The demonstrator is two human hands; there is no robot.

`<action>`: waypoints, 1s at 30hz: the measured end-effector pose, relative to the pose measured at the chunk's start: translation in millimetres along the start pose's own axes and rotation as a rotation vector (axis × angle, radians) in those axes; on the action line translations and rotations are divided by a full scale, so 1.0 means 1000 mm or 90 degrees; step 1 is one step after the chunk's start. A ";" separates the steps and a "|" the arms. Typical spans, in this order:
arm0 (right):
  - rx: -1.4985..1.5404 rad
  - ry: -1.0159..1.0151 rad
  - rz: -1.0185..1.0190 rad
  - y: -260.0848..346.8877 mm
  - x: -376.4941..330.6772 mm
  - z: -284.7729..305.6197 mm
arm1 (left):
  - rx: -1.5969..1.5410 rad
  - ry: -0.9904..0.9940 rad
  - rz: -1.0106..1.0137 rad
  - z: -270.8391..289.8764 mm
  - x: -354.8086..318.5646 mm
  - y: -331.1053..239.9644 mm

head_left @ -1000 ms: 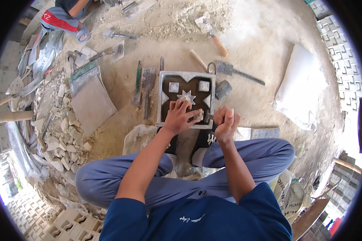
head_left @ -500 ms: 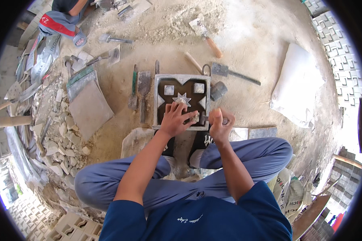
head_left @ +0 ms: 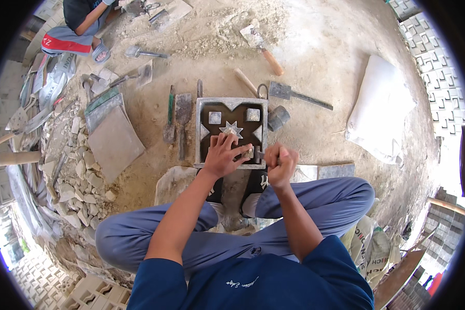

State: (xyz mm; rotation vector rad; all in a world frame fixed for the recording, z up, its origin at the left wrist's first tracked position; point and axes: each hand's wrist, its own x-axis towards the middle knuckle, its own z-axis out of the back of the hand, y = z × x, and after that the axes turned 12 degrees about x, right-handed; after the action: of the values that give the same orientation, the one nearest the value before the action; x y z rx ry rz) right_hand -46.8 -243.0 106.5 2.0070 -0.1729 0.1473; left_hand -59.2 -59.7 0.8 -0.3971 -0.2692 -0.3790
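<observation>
A square grey metal mould (head_left: 198, 119) lies on the ground in front of my feet. Inside its dark bed stand a star-shaped block (head_left: 231, 127), two pale square blocks (head_left: 215, 118) in the far corners, and a square block (head_left: 249, 153) at the near right. My left hand (head_left: 223, 155) rests over the mould with fingers spread, touching the star and the near-right block. My right hand (head_left: 281, 164) is closed round a small grey metal tool (head_left: 261, 154), its end beside that block at the mould's right wall. My fist hides most of the tool.
Right of the mould lie a mallet head (head_left: 278, 118) and a flat-bladed tool (head_left: 280, 90); left, a trowel (head_left: 183, 111). Beyond is an orange-handled trowel (head_left: 272, 61). Flat sheets (head_left: 116, 137), rubble (head_left: 80, 191) and a white sack (head_left: 380, 108) flank me. Another person (head_left: 72, 39) squats far left.
My right hand has shifted slightly and turned, with the tool end now further inside the mould's wall. My left hand has hardly moved. The other person has leaned further into view.
</observation>
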 end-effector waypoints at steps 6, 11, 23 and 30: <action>-0.007 -0.015 0.006 0.006 -0.006 -0.001 | -0.007 -0.006 0.001 -0.001 0.001 0.001; -0.095 0.022 -0.033 0.007 -0.001 -0.014 | -0.002 -0.006 0.001 -0.001 -0.001 0.002; -0.085 0.003 -0.039 -0.007 -0.007 -0.010 | -0.008 0.014 0.003 0.000 0.002 0.000; -0.150 0.031 0.009 -0.004 -0.008 -0.010 | -0.006 0.005 0.009 0.001 0.000 -0.001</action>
State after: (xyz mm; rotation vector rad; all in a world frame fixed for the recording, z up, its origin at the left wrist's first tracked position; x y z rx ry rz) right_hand -53.7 -231.6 105.8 1.7668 -0.1654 0.1766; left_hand -59.4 -59.9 2.0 -0.4059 -0.2564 -0.3683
